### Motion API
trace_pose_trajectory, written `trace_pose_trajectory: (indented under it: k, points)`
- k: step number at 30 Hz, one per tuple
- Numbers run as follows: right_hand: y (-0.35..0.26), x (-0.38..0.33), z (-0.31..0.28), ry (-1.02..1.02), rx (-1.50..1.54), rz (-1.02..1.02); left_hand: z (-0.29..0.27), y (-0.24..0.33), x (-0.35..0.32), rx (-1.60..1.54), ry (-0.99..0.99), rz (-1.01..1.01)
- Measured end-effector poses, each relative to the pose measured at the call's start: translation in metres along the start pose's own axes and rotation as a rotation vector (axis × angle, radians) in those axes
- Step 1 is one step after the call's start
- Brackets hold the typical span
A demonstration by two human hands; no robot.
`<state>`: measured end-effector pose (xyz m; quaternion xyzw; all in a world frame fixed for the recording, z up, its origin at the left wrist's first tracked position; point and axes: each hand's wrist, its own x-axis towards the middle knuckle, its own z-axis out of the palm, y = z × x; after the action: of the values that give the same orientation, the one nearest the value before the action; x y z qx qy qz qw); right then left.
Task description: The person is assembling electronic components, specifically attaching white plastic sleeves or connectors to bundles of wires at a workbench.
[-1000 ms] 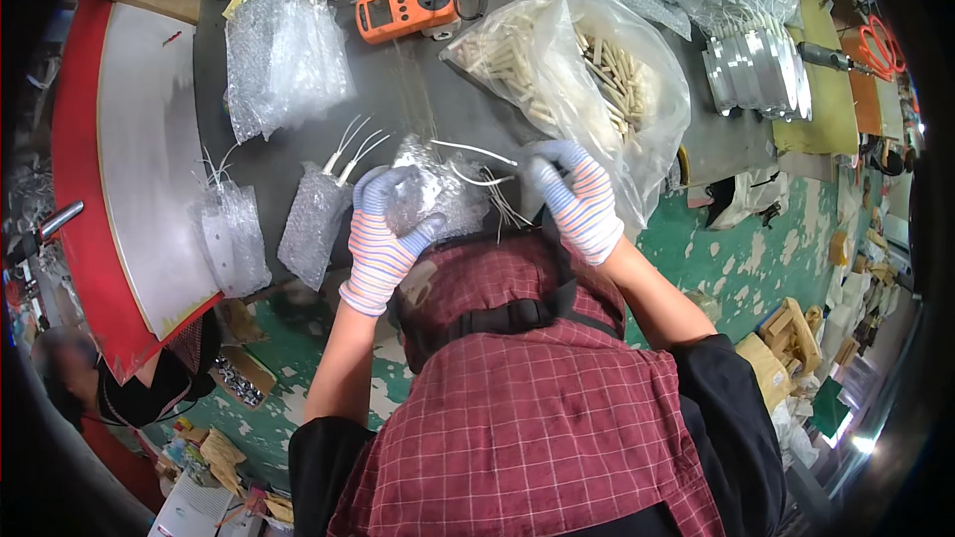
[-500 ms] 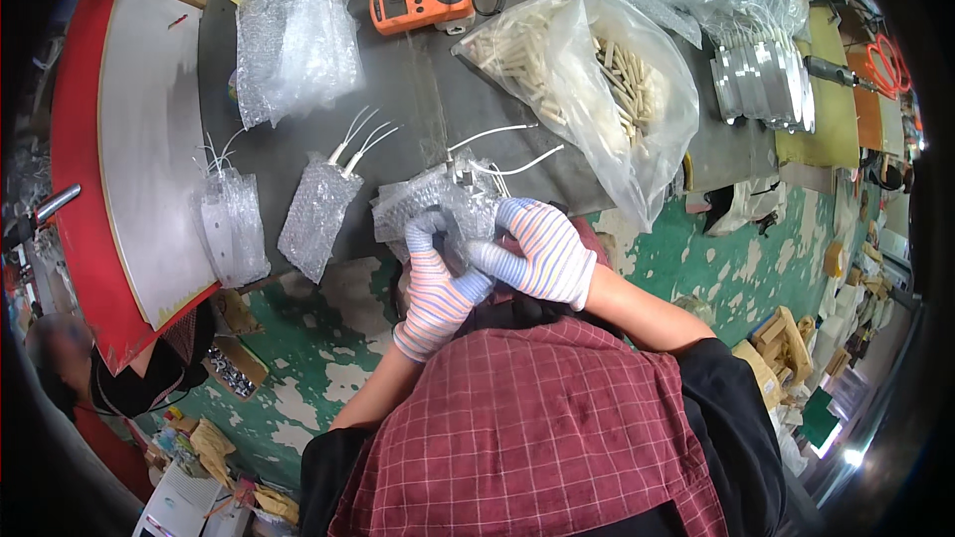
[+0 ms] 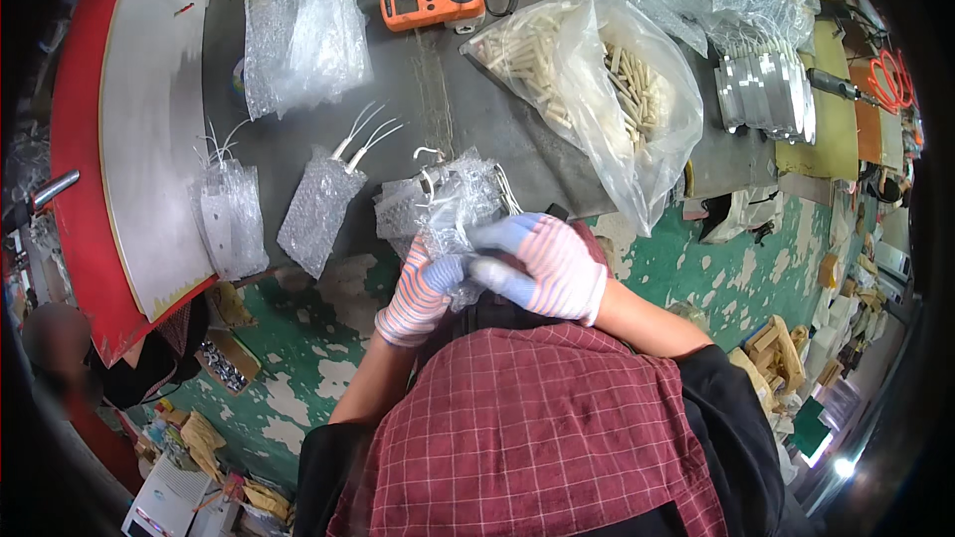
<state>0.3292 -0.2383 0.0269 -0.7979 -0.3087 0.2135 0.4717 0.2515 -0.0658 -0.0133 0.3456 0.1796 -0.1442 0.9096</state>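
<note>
At the table's front edge, both of my hands wear striped knit gloves. My left hand is closed on a bubble-wrap bag, its thumb pressing the near end. My right hand is at the bag's right side. Its fingers are blurred and partly turned away, so their grip does not show clearly. White wires bend at the bag's far end; what they join inside is hidden. Under and left of it lies more bubble wrap. Further left lies a wrapped piece with two white-sleeved leads, then other wrapped pieces.
Beyond my hands stand a clear bag of pale tubes, an orange meter and a pile of bubble-wrapped pieces. Flat metal pieces are stacked at far right. A red-edged white board borders the left; another person is at lower left.
The long white wires that stuck out over the table are now bent back at the bag. My right hand has moved slightly, its fingers blurred; the view has shifted a little.
</note>
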Motion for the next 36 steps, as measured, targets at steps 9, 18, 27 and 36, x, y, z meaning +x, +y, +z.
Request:
trace_pose_trajectory:
  k: [9,18,27,36]
  points:
    - [0.176,-0.108,-0.142,0.978,-0.535,0.606,-0.025,-0.001,-0.002,-0.134,0.110,-0.269]
    - [0.228,-0.104,-0.111,0.682,-0.973,0.884,0.001,0.007,0.014,0.020,0.109,-0.175]
    - [0.239,-0.163,-0.172,1.004,-0.224,0.783,0.020,0.008,0.016,-0.145,0.082,-0.160]
    - [-0.002,-0.043,-0.095,-0.020,-0.031,0.314,-0.021,0.005,-0.026,0.710,0.278,0.191]
